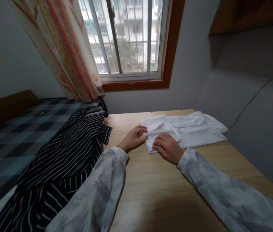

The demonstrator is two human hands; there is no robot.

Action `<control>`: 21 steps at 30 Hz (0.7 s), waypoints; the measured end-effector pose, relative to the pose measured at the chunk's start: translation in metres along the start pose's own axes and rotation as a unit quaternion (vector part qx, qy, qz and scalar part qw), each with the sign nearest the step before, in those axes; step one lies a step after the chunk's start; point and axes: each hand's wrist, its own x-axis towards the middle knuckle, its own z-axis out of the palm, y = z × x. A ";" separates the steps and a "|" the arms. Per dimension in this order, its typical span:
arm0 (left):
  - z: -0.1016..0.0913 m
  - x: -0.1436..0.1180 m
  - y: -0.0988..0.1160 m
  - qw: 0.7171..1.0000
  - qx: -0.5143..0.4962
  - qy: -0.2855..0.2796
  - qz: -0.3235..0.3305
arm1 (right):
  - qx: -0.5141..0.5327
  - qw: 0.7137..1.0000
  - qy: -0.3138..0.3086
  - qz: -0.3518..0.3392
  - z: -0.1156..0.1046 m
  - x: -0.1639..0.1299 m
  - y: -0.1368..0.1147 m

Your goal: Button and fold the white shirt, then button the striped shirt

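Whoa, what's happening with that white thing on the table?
A person has both hands at a white garment lying on the wooden table. The left hand is at its left end; the right hand, fingers curled, is on its near side. Part of the garment is doubled over. A black-and-white striped garment lies to the left, along the checkered bedding.

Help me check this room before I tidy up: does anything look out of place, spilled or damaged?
Nothing looks spilled or damaged. Only the striped garment stands out mildly: it lies rumpled along the side of the bed, while the white cloth on the table lies in flatter folds.
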 end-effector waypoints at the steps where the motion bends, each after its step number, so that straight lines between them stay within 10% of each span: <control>1: 0.001 0.000 -0.001 1.000 -0.005 0.010 -0.005 | 0.001 1.000 -0.001 -0.001 0.000 0.000 0.000; 21: 0.005 0.003 0.014 0.983 0.140 0.113 -0.032 | -0.004 0.999 -0.015 -0.039 -0.003 0.005 0.004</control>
